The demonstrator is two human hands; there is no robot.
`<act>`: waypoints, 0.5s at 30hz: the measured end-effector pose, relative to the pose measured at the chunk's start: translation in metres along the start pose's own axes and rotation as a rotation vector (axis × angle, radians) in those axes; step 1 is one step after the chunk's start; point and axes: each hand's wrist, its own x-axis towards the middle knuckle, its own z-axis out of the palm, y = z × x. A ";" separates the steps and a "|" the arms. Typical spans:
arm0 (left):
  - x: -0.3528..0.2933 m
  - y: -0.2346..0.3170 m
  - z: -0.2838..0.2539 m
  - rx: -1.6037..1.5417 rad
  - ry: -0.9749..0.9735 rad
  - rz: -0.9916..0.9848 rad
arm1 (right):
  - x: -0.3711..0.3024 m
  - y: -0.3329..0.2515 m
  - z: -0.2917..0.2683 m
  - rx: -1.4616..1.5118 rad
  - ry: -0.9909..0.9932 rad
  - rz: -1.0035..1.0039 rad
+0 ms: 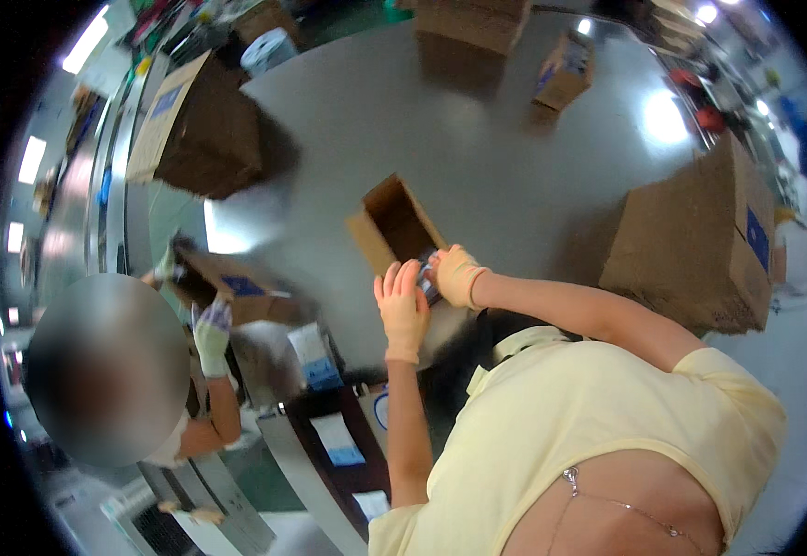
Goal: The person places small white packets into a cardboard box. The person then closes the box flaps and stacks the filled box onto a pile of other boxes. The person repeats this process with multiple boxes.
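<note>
An open cardboard box point(402, 220) lies on the grey table just beyond my hands, its flap spread to the left. My right hand point(457, 275), in a pale yellow fingerless glove, is closed on a small shiny grey item point(428, 282) at the box's near end. Its exact kind is too small and blurred to tell. Gloved the same way, my left hand point(403, 310) has its fingers stretched out beside the item and the near rim of the box. Whether its fingertips touch the item cannot be made out.
Large cartons stand at the left point(209, 130) and right point(691, 243); a smaller box point(566, 70) stands at the far side. At left, a co-worker's gloved hand point(211, 338) is near another carton point(227, 283). White-and-blue packets point(315, 356) lie by the table's near edge.
</note>
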 end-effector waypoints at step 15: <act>-0.295 -0.135 -0.178 -0.011 -0.214 -1.257 | -0.004 0.000 0.000 -0.087 0.043 -0.007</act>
